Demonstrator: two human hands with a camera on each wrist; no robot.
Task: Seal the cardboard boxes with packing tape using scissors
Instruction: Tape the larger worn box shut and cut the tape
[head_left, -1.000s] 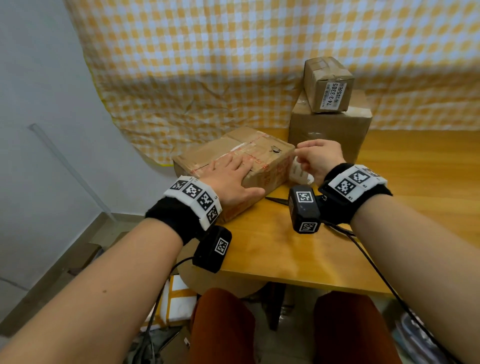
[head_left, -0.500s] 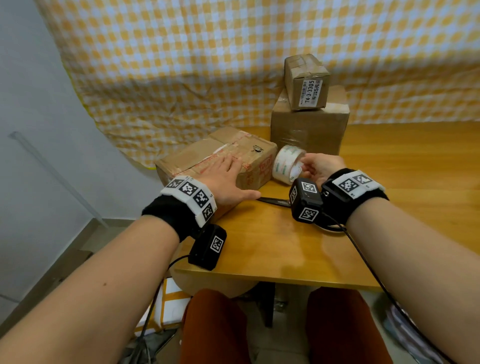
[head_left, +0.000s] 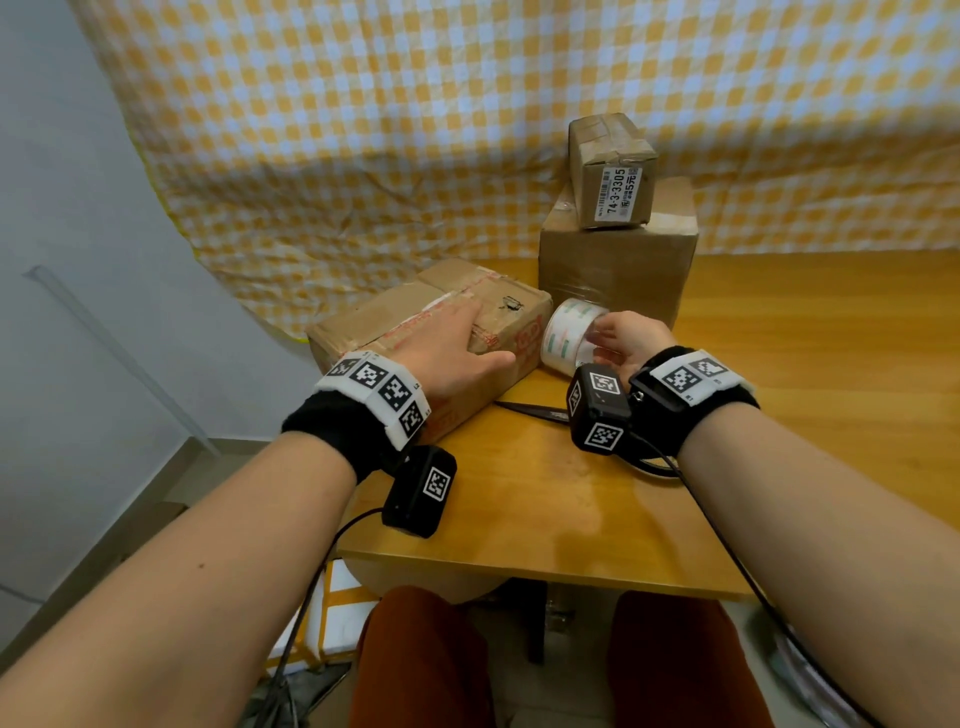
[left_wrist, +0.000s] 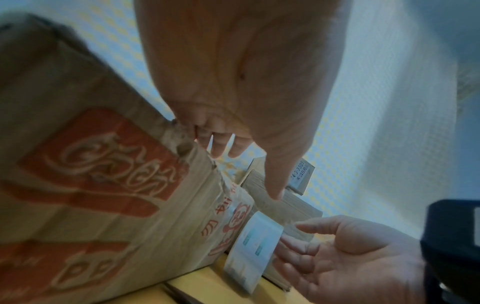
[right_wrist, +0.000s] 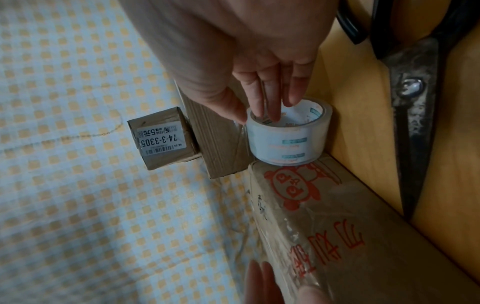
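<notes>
Cardboard, worn and printed in red, makes up the flat box (head_left: 431, 332) at about 11 o'clock on the table (head_left: 545, 499); the left hand (head_left: 452, 353) lies on its lid with fingers straight and spread, pressing it down and gripping nothing. Touching the box's 3 o'clock end stands the tape (head_left: 569, 332), a clear roll on its edge, with a stack (head_left: 618, 270) of two more boxes just behind at 12 o'clock. The right hand (head_left: 626, 340) has several fingers (right_wrist: 270, 102) dipped into the roll's core and the thumb against its outer wall, a light pinch that looks only just closed. The scissors (head_left: 535, 413), dark and old, lie flat on the wood between the wrists at 6 o'clock of the roll, untouched. The roll should be light and stiff, but its film face is slick, so the core is probably the sure place to hold while the thumb hunts for the loose end, which I cannot make out. The box looks soft at its edges and likely gives under pressure; a flat palm near the seam suits it. The scissors look heavy, best taken by the loops, which are mostly hidden behind the right wrist.
</notes>
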